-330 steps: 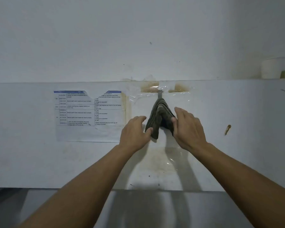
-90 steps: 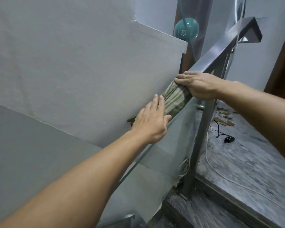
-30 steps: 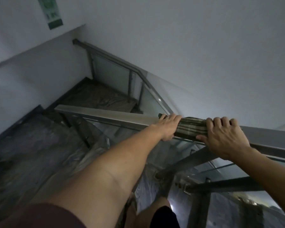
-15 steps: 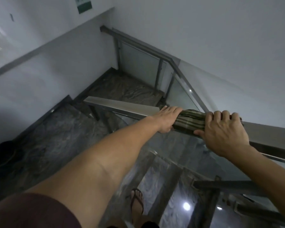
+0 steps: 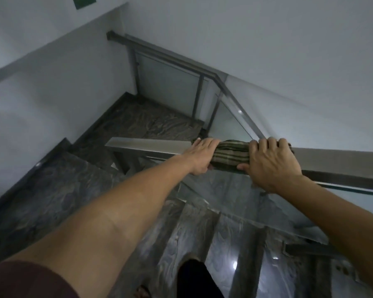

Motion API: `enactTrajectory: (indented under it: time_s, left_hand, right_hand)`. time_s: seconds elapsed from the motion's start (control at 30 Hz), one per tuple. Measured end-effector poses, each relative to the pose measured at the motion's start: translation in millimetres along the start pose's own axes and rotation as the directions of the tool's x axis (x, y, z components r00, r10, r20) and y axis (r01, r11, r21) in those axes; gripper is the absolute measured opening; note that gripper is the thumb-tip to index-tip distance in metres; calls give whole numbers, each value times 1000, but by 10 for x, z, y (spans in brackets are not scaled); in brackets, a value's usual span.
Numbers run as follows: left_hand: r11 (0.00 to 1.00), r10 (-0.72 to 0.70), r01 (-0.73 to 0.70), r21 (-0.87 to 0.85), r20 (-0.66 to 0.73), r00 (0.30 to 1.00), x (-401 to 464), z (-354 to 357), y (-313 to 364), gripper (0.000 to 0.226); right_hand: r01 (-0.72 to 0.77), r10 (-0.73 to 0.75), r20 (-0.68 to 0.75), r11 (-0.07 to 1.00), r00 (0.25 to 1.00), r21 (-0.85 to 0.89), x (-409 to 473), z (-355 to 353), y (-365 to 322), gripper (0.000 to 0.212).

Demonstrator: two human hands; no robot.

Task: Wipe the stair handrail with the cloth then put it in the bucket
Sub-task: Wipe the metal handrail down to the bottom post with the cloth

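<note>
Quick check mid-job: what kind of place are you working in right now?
Most likely an indoor stairwell: dark marbled steps turn down round a landing, a metal handrail runs over glass panels, and plain white walls close it in.

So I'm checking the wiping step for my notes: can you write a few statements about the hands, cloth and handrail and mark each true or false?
1. Both hands press the cloth onto the handrail. True.
2. The cloth is plain white. False: it is green with pale stripes.
3. The left hand is on the cloth's left end, the right hand on its right end. True.
4. The cloth lies in a bucket. False: it is draped over the rail, and no bucket is in view.
5. The right hand's fingers curl over the rail's top. True.
</note>
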State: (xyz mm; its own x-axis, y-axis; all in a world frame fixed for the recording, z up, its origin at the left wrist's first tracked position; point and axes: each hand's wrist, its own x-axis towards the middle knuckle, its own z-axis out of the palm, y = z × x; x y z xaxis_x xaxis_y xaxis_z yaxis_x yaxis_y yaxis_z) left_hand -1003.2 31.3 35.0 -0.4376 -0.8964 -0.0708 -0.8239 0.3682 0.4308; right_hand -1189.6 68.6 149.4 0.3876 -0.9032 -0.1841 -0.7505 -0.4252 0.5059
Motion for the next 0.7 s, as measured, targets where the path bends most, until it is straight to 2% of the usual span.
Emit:
enactTrajectory:
  time_s: [0.13, 0.43, 0.5, 0.7]
  left_hand:
    - [1000, -2, 1, -19, -35, 999, -116, 159, -720, 80]
    - [999, -26, 26, -33, -21, 999, -351, 406, -2250, 86]
    - [999, -29, 28, -30, -23, 999, -414, 448, -2581, 85]
    - [998, 30, -31, -49, -37, 999, -581, 512, -3155, 83]
  right_hand:
    - [9, -8, -24, 1000, 1000, 13, 404, 60, -585, 69]
    - [10, -12, -54, 999, 998, -40, 1348, 134, -1866, 71]
    - [-3, 1, -23, 998, 1000, -55, 1545, 162, -2170, 71]
    - [-12, 9, -52, 999, 999, -48, 1874, 167, -2677, 76]
